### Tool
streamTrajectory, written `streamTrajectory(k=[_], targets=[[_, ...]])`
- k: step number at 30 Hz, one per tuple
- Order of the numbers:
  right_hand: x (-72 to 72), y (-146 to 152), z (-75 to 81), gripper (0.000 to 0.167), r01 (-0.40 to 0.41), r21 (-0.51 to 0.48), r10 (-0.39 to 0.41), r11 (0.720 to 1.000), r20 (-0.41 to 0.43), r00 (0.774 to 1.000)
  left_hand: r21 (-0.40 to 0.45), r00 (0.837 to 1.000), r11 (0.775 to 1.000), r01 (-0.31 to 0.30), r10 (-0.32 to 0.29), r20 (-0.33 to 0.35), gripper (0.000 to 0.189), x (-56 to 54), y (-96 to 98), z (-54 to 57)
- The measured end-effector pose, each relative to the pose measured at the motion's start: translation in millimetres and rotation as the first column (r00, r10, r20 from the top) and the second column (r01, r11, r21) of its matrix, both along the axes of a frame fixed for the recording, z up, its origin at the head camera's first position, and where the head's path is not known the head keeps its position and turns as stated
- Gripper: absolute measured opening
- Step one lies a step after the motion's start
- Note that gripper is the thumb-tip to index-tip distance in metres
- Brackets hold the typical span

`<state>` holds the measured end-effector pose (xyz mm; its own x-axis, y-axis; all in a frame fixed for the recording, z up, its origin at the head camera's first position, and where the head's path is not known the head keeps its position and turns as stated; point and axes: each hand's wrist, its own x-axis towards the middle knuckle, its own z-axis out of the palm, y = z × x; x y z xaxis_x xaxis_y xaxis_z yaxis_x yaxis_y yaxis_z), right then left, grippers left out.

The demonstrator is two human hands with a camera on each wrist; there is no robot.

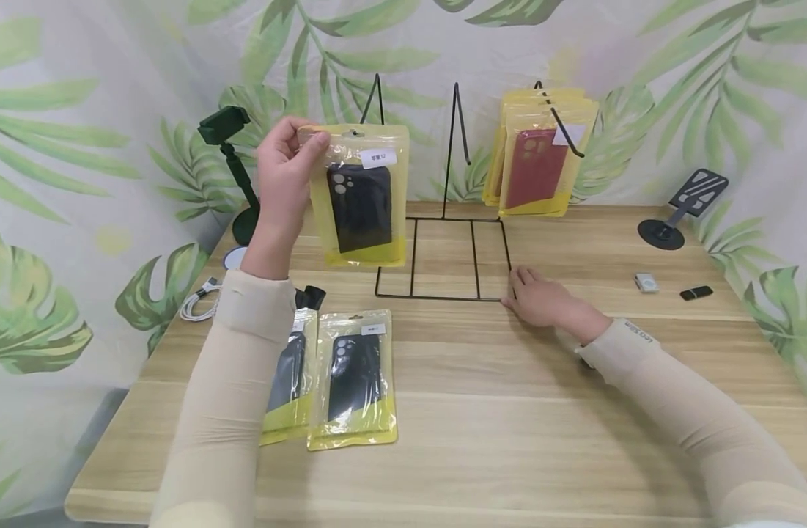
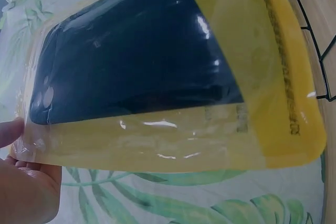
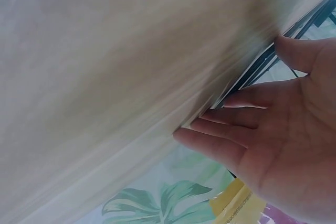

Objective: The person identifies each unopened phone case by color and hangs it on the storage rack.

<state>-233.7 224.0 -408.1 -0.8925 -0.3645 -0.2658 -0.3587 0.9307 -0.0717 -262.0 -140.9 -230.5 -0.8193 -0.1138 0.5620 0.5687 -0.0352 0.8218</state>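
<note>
My left hand (image 1: 287,165) pinches the upper left corner of a yellow zip bag with a dark phone case (image 1: 362,209) in it, held upright before the left hook of a black wire rack (image 1: 443,297). In the left wrist view the bagged phone case (image 2: 131,51) stretches away from the thumb and fingers. My right hand (image 1: 538,297) is at the front right corner of the rack's base, its fingers (image 3: 220,142) straight along the tabletop. Bagged phone cases, a red one (image 1: 535,169) in front, hang on the rack's right hook; the middle hook (image 1: 459,121) is bare.
Two more bagged dark phone cases (image 1: 353,378) lie at the front left of the table (image 1: 509,440). A dark green stand (image 1: 234,161) and a white cable (image 1: 199,302) are at left. A phone stand (image 1: 680,213), a small silver device (image 1: 646,283) and a black stick (image 1: 696,293) are at right.
</note>
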Motion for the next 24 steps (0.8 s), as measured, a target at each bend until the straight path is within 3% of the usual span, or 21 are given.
streamTrajectory(k=[9,24], targets=[[0.3,0.5,-1.4,0.067,0.006,-0.001,-0.006,1.0,-0.007,1.0,0.026,0.993,1.0,0.013,-0.016,0.117,0.008,-25.3,2.9,-5.7],[-0.9,2.9,-2.5,0.068,0.024,0.003,-0.024,1.0,0.002,1.0,-0.064,0.974,0.996,-0.059,0.072,0.214,0.009,-90.4,19.2,-7.9]])
